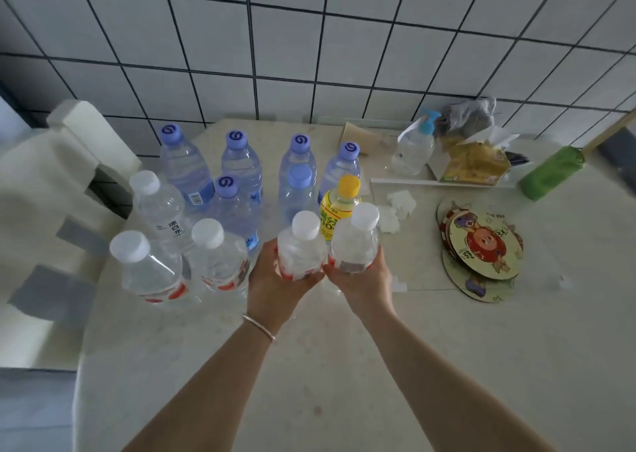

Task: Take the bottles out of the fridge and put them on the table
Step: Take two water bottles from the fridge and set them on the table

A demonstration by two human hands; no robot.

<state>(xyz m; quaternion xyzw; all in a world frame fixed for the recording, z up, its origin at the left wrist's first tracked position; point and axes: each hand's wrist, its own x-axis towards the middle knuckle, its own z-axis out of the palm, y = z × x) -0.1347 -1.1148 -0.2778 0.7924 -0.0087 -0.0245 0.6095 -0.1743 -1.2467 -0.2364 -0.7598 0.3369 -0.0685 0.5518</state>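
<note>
From the head camera we look down on a pale, speckled stone table [309, 382] set against a white tiled wall [309, 38].

Our left hand [275, 286] curls round a small clear plastic bottle with a white cap and red-and-white label [301, 248], and our right hand [361, 279] curls round a second clear white-capped bottle [356, 241] just beside it. Both bottles stand upright with their sides nearly touching. We cannot tell whether their bases rest on the table.

Just beyond them stands a yellow-labelled bottle with a yellow cap [339, 207]. Farther back and to the left is a cluster of six clear water bottles with lilac caps [241, 162]. At the near left stand three more clear white-capped bottles [151, 262], two with red labels.

A thin silver bracelet [258, 328] circles our left wrist.

On the far right we see a clear pump bottle with a blue top [414, 145], a yellow tissue pack [475, 162], and a green-headed tool with a wooden handle [550, 172]. Nearer lie round cartoon-printed coasters [481, 248]. A cream chair [51, 210] stands at the left.
</note>
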